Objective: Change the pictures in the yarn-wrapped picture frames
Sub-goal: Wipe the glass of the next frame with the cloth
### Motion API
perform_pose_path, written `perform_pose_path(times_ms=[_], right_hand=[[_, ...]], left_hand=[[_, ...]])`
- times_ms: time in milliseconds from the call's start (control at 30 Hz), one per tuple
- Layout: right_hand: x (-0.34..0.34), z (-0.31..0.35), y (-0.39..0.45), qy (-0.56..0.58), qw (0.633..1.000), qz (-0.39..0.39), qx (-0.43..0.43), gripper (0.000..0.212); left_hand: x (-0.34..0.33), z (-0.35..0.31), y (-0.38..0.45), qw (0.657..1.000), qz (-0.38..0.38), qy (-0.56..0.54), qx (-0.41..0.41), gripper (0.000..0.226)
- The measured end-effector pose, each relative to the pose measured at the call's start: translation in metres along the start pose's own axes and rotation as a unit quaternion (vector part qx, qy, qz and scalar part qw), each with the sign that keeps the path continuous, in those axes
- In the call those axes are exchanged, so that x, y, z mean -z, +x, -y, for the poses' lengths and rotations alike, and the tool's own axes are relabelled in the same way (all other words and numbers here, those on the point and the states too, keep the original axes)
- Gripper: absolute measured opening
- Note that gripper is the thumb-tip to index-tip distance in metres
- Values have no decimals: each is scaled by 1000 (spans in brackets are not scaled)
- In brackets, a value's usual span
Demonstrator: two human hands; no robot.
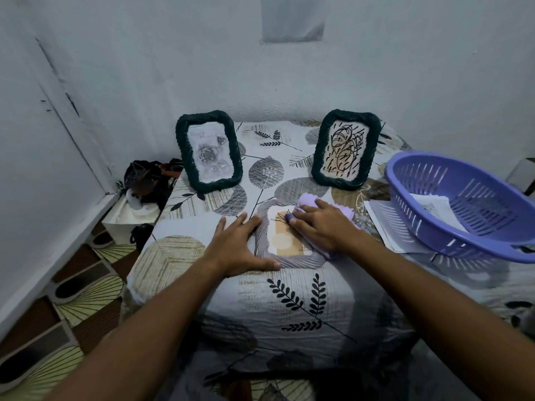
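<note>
A grey yarn-wrapped frame (262, 244) lies flat on the table in front of me, with a beige picture in it. My left hand (238, 244) rests flat against its left edge, fingers spread and thumb along the lower rim. My right hand (317, 224) presses a lilac cloth (308, 202) onto the frame's glass, fingers laid over the cloth. Two dark green yarn-wrapped frames stand at the back: the left green frame (209, 150) shows a grey rose drawing, the right green frame (344, 149) shows black scribbles on beige.
A purple plastic basket (463, 204) with papers inside sits at the right, over loose papers (385, 224). The table (289, 302) wears a leaf-print cloth. A dark bag (147, 180) and a white box (127, 218) sit on the floor at the left by the wall.
</note>
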State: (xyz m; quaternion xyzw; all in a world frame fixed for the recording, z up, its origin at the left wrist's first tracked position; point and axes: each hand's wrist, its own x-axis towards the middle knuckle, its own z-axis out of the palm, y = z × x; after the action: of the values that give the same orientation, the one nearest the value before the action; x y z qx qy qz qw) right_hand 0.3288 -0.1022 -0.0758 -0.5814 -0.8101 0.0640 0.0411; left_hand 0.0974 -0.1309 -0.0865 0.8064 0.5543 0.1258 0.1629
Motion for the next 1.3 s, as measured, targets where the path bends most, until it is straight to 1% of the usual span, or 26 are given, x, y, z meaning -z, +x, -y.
perform_pose_path(times_ms=[67,200,300,367,433,467,633,700,833,933,1033,1100,1167,1233,1300], right_hand=[[-1,-1,-9,18,1000,1,15,54],[1,2,-38,32,998,10,59,53],[-2,-4,-59,30,994,0,105,55],[-2,-8,-65,22,993,-18,115,65],[1,-8,-63,7,995,-27,97,76],[3,-6,-59,-5,996,-26,81,76],[5,4,-20,-23,1000,5,16,58],[5,10,-5,-13,1000,14,4,57],[-3,30,6,-14,999,24,21,63],[-9,35,-4,-24,996,27,80,69],[-6,19,-19,-47,990,13,132,75],[-2,5,-25,-65,991,-4,121,80],[3,-3,-22,-86,992,-4,87,84],[6,1,-9,-95,994,2,61,77],[6,10,6,-93,995,4,44,74]], left_hand=[[0,-1,-1,1000,0,3,-1,127],[-2,2,2,1000,-1,-1,-4,142],[-2,2,2,1000,-3,1,-5,139],[-2,2,1,1000,-1,0,-10,139],[-2,4,2,1000,1,-8,-15,143],[-2,4,2,1000,3,-12,-14,144],[-2,5,2,1000,6,-17,-13,141],[-3,8,4,1000,5,-17,-16,141],[-4,9,5,1000,4,-13,-19,134],[-6,10,5,1000,0,-14,-20,136],[-6,10,5,1000,1,-15,-12,141],[-6,10,5,1000,4,-15,-2,139],[-7,11,7,1000,5,-16,2,137],[-8,14,8,1000,6,-22,2,139],[-8,15,9,1000,7,-26,0,138]])
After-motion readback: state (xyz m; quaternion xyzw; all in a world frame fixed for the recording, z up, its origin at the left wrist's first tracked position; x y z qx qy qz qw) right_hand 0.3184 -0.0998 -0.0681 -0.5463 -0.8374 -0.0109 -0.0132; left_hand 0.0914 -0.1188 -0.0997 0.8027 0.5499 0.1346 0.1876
